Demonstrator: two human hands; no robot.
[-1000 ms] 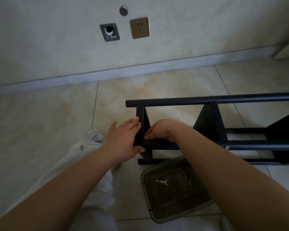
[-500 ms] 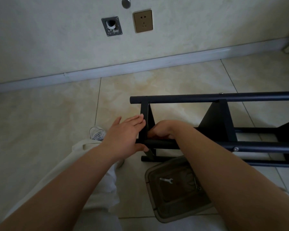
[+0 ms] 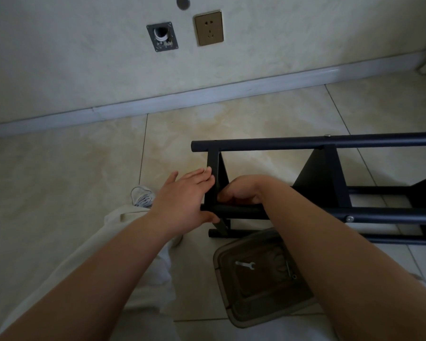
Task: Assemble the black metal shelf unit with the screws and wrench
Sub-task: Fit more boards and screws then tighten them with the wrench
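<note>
The shelf (image 3: 330,141) lies on its side on the floor tiles. At its end panel (image 3: 213,178), the left hand (image 3: 182,200) presses flat with straight fingers; the right hand (image 3: 241,193) curls behind the panel, its grasp hidden. The wrench (image 3: 245,264) lies in a tray (image 3: 234,316) just below the shelf.

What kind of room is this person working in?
Probably a room in a home, with the work done on the floor: glossy beige floor tiles, a pale wall with a brass-coloured power socket, and a grey skirting board along its foot.
</note>
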